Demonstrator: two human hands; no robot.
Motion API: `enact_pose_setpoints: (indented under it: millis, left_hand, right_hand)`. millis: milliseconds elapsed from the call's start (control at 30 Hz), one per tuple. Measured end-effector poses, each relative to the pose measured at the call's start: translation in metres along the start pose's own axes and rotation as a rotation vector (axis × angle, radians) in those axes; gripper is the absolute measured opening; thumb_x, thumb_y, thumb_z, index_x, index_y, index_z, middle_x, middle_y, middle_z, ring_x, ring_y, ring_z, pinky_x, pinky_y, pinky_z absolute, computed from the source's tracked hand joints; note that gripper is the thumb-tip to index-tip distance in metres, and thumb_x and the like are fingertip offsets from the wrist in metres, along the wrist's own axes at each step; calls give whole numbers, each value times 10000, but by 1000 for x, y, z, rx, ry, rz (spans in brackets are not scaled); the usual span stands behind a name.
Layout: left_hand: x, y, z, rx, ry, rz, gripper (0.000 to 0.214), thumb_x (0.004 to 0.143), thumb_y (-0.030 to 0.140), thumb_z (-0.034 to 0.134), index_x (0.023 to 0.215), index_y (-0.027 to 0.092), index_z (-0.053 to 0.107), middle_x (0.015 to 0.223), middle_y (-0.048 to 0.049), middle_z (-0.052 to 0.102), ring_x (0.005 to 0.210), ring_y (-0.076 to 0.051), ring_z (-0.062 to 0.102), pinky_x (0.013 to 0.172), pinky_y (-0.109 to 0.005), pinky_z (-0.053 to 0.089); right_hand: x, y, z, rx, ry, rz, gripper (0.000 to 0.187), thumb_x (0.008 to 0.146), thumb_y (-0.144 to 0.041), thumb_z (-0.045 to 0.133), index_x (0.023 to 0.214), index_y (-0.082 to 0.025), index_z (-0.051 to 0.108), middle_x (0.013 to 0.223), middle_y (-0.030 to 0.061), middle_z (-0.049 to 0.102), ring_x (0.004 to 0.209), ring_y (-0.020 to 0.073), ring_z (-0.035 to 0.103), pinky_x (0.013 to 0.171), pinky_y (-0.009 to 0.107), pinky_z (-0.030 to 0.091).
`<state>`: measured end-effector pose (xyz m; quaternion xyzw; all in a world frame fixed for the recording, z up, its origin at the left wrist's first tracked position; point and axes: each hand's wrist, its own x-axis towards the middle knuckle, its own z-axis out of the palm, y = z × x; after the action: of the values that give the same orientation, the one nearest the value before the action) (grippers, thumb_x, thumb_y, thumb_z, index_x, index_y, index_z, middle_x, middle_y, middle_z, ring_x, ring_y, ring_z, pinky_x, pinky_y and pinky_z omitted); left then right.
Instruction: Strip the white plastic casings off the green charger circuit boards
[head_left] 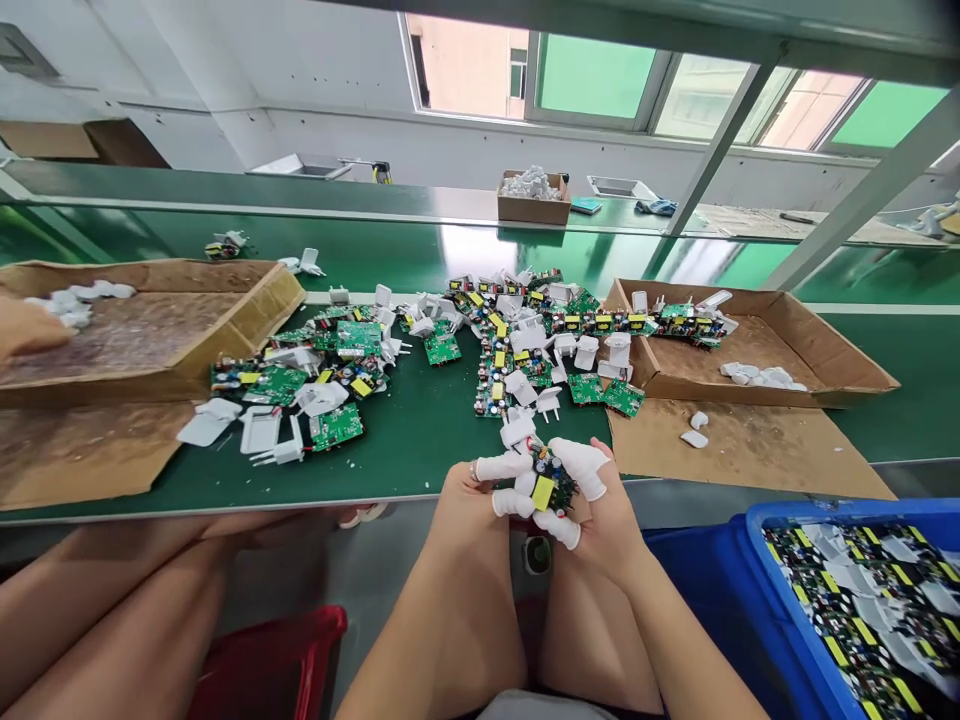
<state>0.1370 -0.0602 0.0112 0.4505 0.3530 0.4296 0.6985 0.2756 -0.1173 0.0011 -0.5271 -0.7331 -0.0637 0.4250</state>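
both hands, left hand (480, 490) and right hand (600, 500), meet at the table's (420, 440) near edge, fingers pinching one circuit board (551, 480); possibly a plug attached. loose boards (517, 340) lie beyond.

Cardboard trays (277, 300), blue bin (780, 590), red bin (285, 650).

Three cardboard trays: one far left (225, 330), one right (825, 350), one small at the far edge (532, 208). One blue bin (757, 560) near right, one red bin (277, 660) near left. Circuit boards and white plug shells lie heaped, too many to count.
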Motion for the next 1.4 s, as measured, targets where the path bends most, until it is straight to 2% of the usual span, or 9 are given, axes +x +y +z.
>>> enact_pose_setpoints:
  millis: [133, 267, 467, 600, 733, 900, 1100, 1200, 1400]
  left_hand:
    - [-7, -7, 5, 361, 47, 317, 294, 657, 332, 643, 916, 201, 686, 797, -104, 669, 887, -254, 595, 907, -375, 423]
    - [-7, -8, 9, 516, 33, 469, 327, 759, 318, 513, 1032, 185, 637, 853, -132, 663, 970, -249, 572, 987, -385, 348]
    - [27, 7, 5, -194, 274, 100, 391, 571, 502, 679, 766, 164, 705, 764, -87, 679, 779, -221, 621, 784, -339, 504]
    - [46, 8, 12, -389, 480, 138, 385, 536, 464, 722, 792, 177, 699, 842, -64, 679, 855, -189, 608, 799, -272, 493]
    - [64, 17, 1, -490, 426, 187, 486, 521, 545, 691, 808, 152, 696, 896, -102, 668, 920, -232, 594, 878, -332, 458]
    - [69, 25, -55, -312, 548, 231, 464, 593, 540, 640, 821, 138, 684, 926, -115, 659, 985, -249, 568, 999, -403, 346]
    - [49, 17, -79, 142, 316, 87, 372, 650, 456, 612, 823, 134, 683, 969, -106, 647, 1079, -252, 507, 1003, -381, 354]
    - [39, 15, -73, 209, 305, 45, 353, 655, 454, 609, 799, 141, 683, 967, -106, 647, 1064, -249, 516, 993, -372, 364]
    - [30, 13, -60, 80, 265, 10, 360, 662, 443, 611, 795, 114, 669, 892, -111, 661, 954, -230, 573, 917, -352, 426]
  right_hand:
    - [15, 10, -4, -48, -1, -14, 502, 844, -379, 442, 1287, -194, 297, 1053, 122, 538, 974, 248, 510, 938, 483, 301]
    - [39, 17, -8, -37, -44, -83, 474, 867, -397, 389, 1286, -193, 304, 1039, 117, 545, 961, 239, 518, 916, 464, 338]
    - [80, 18, 3, -160, -113, -296, 527, 872, -361, 409, 1325, -149, 246, 1050, 133, 556, 1016, 238, 487, 982, 469, 238]
    - [99, 16, 16, -180, -88, -377, 556, 868, -313, 422, 1342, -117, 209, 1031, 149, 559, 1013, 244, 486, 996, 485, 202]
    - [133, 31, 14, -192, -152, -406, 522, 870, -337, 418, 1321, -128, 261, 1044, 146, 560, 987, 251, 501, 928, 457, 329]
    - [229, 96, 21, -416, -431, -47, 512, 828, -397, 479, 1226, -82, 415, 1043, 176, 562, 958, 305, 515, 766, 398, 446]
    - [320, 163, 81, -619, -527, 354, 532, 877, -323, 378, 1278, 18, 301, 1221, 248, 422, 1075, 334, 438, 814, 374, 406]
    - [322, 153, 107, -591, -598, 260, 526, 896, -333, 319, 1304, -4, 279, 1290, 229, 359, 1130, 310, 400, 855, 352, 382]
    - [283, 106, 122, -558, -847, 39, 291, 736, -178, 562, 1023, -141, 586, 981, 119, 606, 919, 268, 549, 782, 331, 412]
